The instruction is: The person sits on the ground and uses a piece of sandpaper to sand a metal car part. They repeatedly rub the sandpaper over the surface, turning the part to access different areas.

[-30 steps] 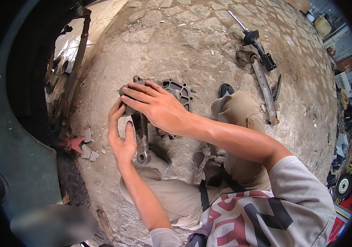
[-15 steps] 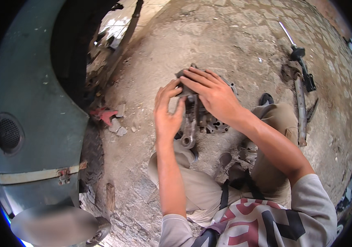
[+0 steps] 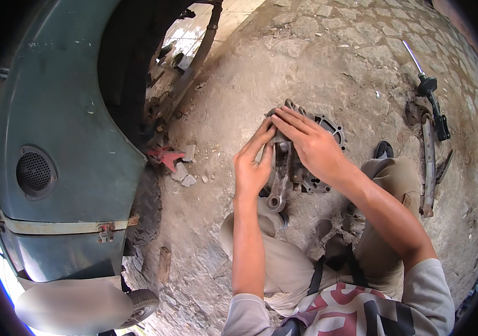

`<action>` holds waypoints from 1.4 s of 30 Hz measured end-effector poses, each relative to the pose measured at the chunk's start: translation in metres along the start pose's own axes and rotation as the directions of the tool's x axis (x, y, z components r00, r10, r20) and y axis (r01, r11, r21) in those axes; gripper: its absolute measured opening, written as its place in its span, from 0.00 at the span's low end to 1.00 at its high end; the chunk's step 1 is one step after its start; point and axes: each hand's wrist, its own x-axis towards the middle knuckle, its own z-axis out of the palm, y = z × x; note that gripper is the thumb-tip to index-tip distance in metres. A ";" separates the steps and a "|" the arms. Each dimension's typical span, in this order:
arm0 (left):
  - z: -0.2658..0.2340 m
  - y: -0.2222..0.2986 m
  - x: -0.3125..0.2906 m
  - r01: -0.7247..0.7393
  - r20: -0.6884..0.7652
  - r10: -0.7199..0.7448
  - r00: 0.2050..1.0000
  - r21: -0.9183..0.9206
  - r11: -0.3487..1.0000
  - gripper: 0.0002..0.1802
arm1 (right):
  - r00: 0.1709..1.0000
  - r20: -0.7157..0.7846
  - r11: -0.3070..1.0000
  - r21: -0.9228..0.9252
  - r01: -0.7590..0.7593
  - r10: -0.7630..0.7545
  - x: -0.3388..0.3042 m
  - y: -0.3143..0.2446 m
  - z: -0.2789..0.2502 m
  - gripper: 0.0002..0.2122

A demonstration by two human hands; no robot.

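Observation:
Low in front of me, a dark metal arm with a round eye at its near end stands over a greyish metal casing on the ground. My hands meet at the arm's far end, on a small dark piece that they largely cover; its kind cannot be made out. My left hand grips this piece from the left, fingertips at its top and thumb lower down. My right hand lies over the top with its fingers stretched out side by side, fingertips near those of the left.
A green vehicle body fills the left, with its tyre below. Near it lie a red piece and stone chunks. To the right are a shock absorber and a long rusty bar. My knees flank the casing.
The view has shifted, so the whole scene sits further right and lower. Both hands stay at the arm's far end, and the right fingers now cover more of the dark piece.

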 end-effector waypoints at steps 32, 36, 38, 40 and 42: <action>0.001 0.067 0.024 0.105 0.299 -0.296 0.907 0.520 0.848 0.30 | 0.975 0.210 0.964 0.265 0.009 -0.067 0.011 0.019 -0.054 0.28; 0.002 0.065 0.016 -0.047 0.334 -0.179 0.925 0.569 0.821 0.34 | 0.977 0.212 0.894 0.434 -0.114 0.022 0.013 0.032 -0.078 0.23; 0.003 0.066 0.017 -0.081 0.310 -0.129 0.942 0.584 0.808 0.31 | 0.990 0.111 0.924 0.361 -0.125 0.090 0.015 0.033 -0.076 0.19; 0.006 0.063 0.003 -0.078 0.313 -0.128 0.941 0.570 0.818 0.29 | 0.965 0.150 0.946 0.216 -0.244 0.214 0.007 0.026 -0.076 0.18; 0.012 0.058 0.002 -0.028 0.307 -0.138 0.942 0.480 0.877 0.27 | 0.970 0.116 0.960 0.163 -0.229 0.211 0.001 0.026 -0.068 0.18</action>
